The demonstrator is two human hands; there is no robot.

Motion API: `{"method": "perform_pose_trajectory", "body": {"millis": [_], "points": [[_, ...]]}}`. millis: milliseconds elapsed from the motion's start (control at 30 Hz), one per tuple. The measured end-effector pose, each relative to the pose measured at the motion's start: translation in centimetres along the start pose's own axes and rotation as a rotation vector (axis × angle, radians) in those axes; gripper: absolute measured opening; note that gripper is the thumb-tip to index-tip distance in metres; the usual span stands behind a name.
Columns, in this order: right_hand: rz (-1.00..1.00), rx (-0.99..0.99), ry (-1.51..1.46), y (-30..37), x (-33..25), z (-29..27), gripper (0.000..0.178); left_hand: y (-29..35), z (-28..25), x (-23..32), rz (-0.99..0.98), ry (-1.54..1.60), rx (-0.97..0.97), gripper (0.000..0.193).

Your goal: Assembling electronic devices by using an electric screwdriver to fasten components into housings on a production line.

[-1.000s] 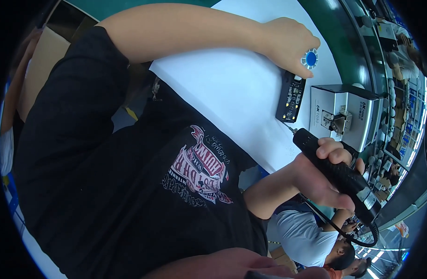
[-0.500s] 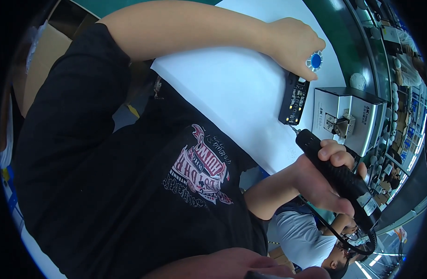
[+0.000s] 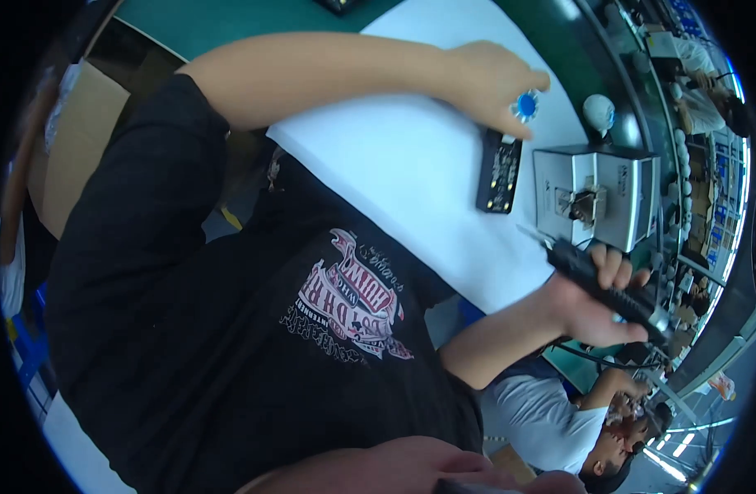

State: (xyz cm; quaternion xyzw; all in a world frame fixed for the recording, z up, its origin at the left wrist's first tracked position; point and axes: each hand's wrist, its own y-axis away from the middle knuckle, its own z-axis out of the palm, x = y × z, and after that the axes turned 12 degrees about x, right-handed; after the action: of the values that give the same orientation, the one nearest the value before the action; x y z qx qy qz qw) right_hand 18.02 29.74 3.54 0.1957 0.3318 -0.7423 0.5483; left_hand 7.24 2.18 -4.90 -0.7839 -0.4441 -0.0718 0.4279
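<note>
My left hand [image 3: 489, 82] reaches across the white sheet [image 3: 378, 165] from the upper left. Its fingers are closed over the upper end of a black case [image 3: 499, 177] that holds a circuit board, and cover that end. Between thumb and forefinger shows a blue disc [image 3: 526, 105] with a pale notched rim; whether it is gripped is unclear. At the lower right, my right hand [image 3: 596, 305] is wrapped round a black electric screwdriver [image 3: 600, 284], thumb near the tail. The bit points toward the case's lower end but stands apart from it.
Right beside the case stands a white box-shaped device [image 3: 641, 198] with a metal fitting in front. A white rounded object [image 3: 599, 114] sits behind it on the green bench [image 3: 551, 49]. A co-worker in a pale shirt [image 3: 543, 420] is at the lower right. A cable trails from the screwdriver.
The screwdriver bit, at the case's lower end before, has drawn back to the right. My left hand stays at the case while the whole view has shifted slightly.
</note>
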Motion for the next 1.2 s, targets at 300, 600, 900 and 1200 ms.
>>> {"method": "perform_pose_trajectory", "body": {"millis": [300,600,900,1200], "points": [[0.323,0.373,-0.153,4.6,-2.1,-10.5,0.072,-9.2,-7.0,-4.6,-0.317,-0.437,0.012,0.059],[0.188,0.584,-0.123,6.8,0.4,-11.4,0.073,-16.7,-8.0,-17.1,-0.729,-0.83,-0.037,0.075],[0.254,0.407,-0.164,5.3,1.3,-12.0,0.073,-13.2,-14.4,-18.2,-0.569,-0.894,0.198,0.043],[0.252,0.341,-0.131,6.4,-0.1,-13.1,0.072,-3.6,-5.3,0.6,-0.343,-0.517,-0.278,0.062]]}}
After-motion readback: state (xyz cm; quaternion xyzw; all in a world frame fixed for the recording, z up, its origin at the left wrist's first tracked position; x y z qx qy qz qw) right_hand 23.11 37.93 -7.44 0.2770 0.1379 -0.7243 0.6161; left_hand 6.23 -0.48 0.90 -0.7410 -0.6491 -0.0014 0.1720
